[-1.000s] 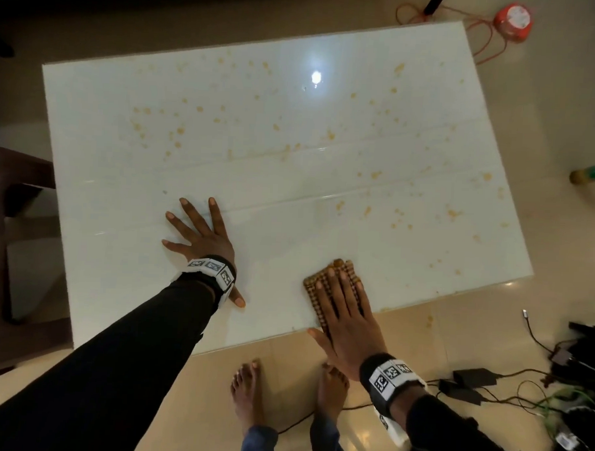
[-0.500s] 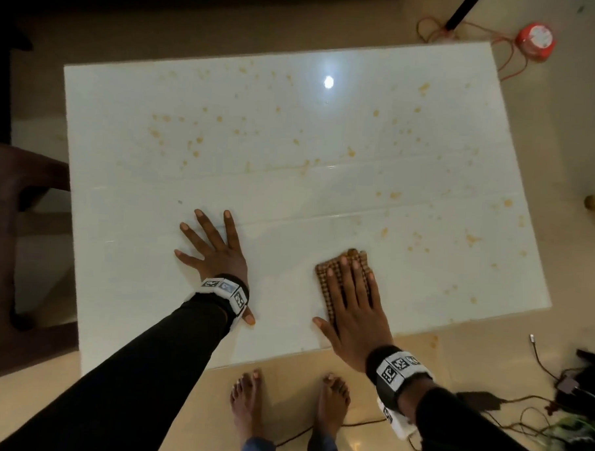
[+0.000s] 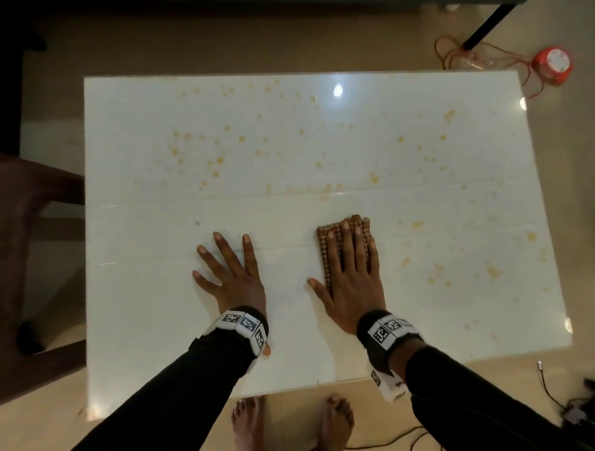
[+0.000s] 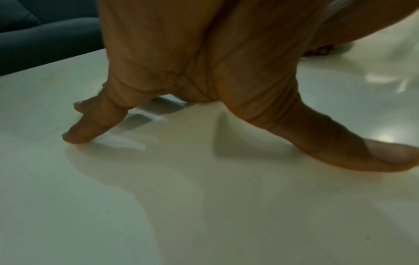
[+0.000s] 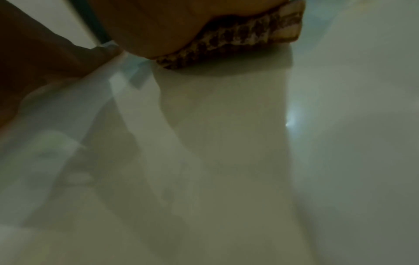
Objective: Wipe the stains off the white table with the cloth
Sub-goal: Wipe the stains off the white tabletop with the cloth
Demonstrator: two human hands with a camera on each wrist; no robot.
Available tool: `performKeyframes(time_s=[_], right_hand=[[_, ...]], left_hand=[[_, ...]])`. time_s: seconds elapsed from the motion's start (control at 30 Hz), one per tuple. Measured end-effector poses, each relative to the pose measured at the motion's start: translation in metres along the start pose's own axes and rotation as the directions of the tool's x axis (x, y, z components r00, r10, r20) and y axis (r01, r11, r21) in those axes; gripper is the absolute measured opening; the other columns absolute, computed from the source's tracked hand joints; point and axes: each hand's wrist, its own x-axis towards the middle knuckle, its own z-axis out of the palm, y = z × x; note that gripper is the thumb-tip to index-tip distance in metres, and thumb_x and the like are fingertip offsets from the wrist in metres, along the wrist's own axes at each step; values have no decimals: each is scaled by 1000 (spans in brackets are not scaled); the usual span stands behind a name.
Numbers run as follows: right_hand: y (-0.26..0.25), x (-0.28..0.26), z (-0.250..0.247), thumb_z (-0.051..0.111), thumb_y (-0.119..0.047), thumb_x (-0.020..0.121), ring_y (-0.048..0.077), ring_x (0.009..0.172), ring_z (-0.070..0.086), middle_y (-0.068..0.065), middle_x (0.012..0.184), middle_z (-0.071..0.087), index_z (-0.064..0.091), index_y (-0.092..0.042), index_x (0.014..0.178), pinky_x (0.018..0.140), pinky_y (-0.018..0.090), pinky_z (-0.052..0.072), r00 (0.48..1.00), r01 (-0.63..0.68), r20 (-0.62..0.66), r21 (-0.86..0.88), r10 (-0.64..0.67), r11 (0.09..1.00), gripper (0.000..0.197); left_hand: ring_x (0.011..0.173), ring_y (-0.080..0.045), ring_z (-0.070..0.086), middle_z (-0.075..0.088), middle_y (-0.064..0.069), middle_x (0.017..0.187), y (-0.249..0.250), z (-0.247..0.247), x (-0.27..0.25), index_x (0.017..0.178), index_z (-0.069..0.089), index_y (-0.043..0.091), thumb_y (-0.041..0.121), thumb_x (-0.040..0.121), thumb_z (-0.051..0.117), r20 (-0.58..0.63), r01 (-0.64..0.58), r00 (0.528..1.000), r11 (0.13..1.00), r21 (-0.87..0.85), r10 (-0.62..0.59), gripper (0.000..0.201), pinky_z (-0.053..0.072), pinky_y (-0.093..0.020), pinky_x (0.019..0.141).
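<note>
The white table (image 3: pixel 146 225) fills the head view, and orange stains (image 3: pixel 220 160) speckle its far half and right side. A folded brown checked cloth (image 3: pixel 322 240) lies flat on the near middle, and my right hand (image 3: pixel 350 272) presses on it with straight fingers. In the right wrist view the cloth (image 5: pixel 238 43) shows under the palm. My left hand (image 3: pixel 231 273) rests flat on the bare table to the left of the cloth, fingers spread. The left wrist view shows those fingers (image 4: pixel 90 125) touching the white surface.
A dark chair (image 3: pixel 19 247) stands against the table's left edge. A red round object (image 3: pixel 552 64) with red cord lies on the floor beyond the far right corner. Cables and black adapters (image 3: pixel 585 405) lie on the floor at the right. My bare feet (image 3: pixel 246 424) are below the near edge.
My right hand has pushed the cloth away from the near edge toward the table's middle. The left hand stays flat on the table.
</note>
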Motion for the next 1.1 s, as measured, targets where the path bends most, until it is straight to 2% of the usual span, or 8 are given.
performKeyframes(time_s=[0.1,0.2,0.43,0.67,0.77,0.9,1.0,1.1], right_hand=[[-5,50,-10,22,-68,106,42,165,-3,23,177,-2,6,-10,171,132,62,11,1000,3,-9,29,-3,1000,88],[-20,78,-15,17,-68,105,38,166,-4,19,178,-3,5,-12,171,133,59,7,993,-119,-2,75,119,990,87],[-14,-5,-2,22,-68,107,40,165,-5,22,177,-7,5,-7,170,131,62,14,999,-3,51,4,3,1000,89],[-34,87,-14,16,-69,104,37,166,-8,16,178,-9,0,-15,171,133,58,1,977,-214,15,115,214,970,88],[-33,44,-7,22,-62,108,39,165,-7,20,178,-7,2,-10,171,132,60,8,992,-118,-31,91,121,989,84],[-13,-40,6,27,-61,109,40,165,-1,22,178,-1,8,-9,170,130,62,17,999,32,25,10,-32,999,83],[24,-4,1,26,-62,108,42,165,4,22,177,5,16,-11,170,128,62,21,998,56,-20,-6,-56,998,81],[41,54,-14,17,-66,106,39,166,-3,19,178,-1,9,-14,171,132,57,10,990,-138,-18,40,138,990,84]], left_hand=[[145,-65,-7,-26,-40,156,1,-4,-3,152,-35,8,42,61,96,-1,-7,1000,1000,8,7,163,18,-77,111],[145,-65,-9,-29,-39,155,1,-6,-4,151,-36,8,43,63,94,7,-15,1000,1000,10,15,162,16,-76,111],[142,-67,-13,-31,-41,154,1,-7,-5,150,-38,6,40,64,94,30,-26,999,1000,14,26,161,16,-77,112],[144,-65,-10,-29,-39,156,2,-8,-5,152,-35,9,42,65,94,18,-19,1000,1000,16,19,160,14,-78,111],[144,-66,-8,-28,-41,155,0,-6,-3,152,-36,7,42,67,93,1,-26,1000,999,35,26,157,18,-77,112],[144,-66,-6,-26,-42,155,1,-5,-6,152,-35,6,45,67,92,-16,-26,1000,998,54,27,158,20,-76,112],[144,-66,-6,-27,-42,155,2,-1,-2,152,-35,6,46,68,91,-15,-27,999,997,69,28,157,20,-76,112],[146,-65,-1,-21,-41,158,2,-1,-6,153,-33,6,48,65,92,-47,-17,999,997,80,21,158,22,-75,111]])
